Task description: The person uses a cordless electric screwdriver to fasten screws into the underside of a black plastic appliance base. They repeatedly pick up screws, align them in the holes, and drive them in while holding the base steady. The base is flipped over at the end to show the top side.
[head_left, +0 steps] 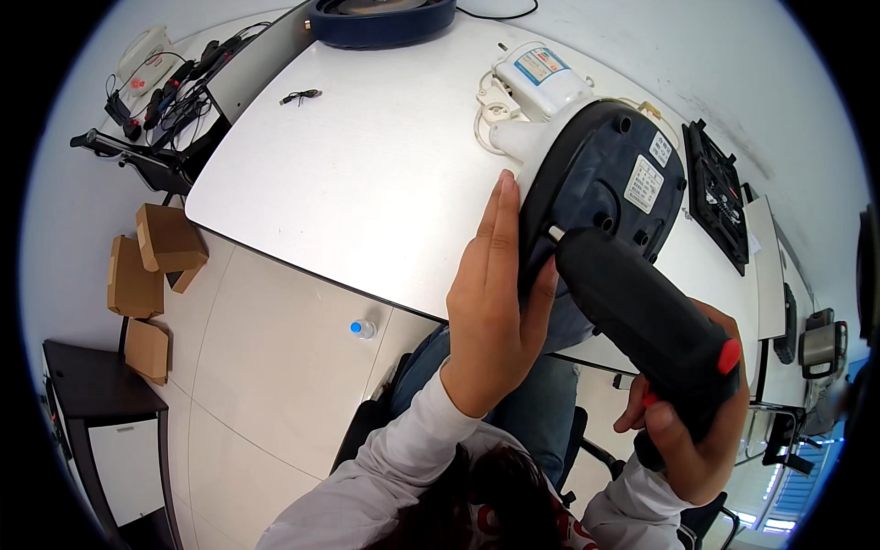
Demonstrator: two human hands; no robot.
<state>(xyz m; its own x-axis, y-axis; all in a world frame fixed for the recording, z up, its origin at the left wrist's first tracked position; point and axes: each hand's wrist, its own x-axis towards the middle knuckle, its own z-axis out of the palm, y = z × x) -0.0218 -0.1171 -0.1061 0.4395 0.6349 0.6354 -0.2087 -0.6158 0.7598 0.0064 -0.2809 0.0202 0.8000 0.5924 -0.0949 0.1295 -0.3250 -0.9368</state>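
Observation:
A white appliance [532,139] lies tipped on the table, its dark oval base [625,137] facing me, with round feet and paper labels. My left hand [500,307] holds it at the near left edge, fingers straight along the side and thumb against the base. In my right hand [692,431] is a black cordless screwdriver [642,312] with red buttons, a finger at its trigger. The metal tip meets the base near its left rim; whether it sits in a screw I cannot make out.
A white canister-like unit [547,81] with a cable stands behind the appliance. To the right lies an open black tool case [717,197]. A short cable [301,95] and a round dark-blue object [380,26] are farther back. Cardboard boxes [137,280] and a bottle [364,329] are on the floor.

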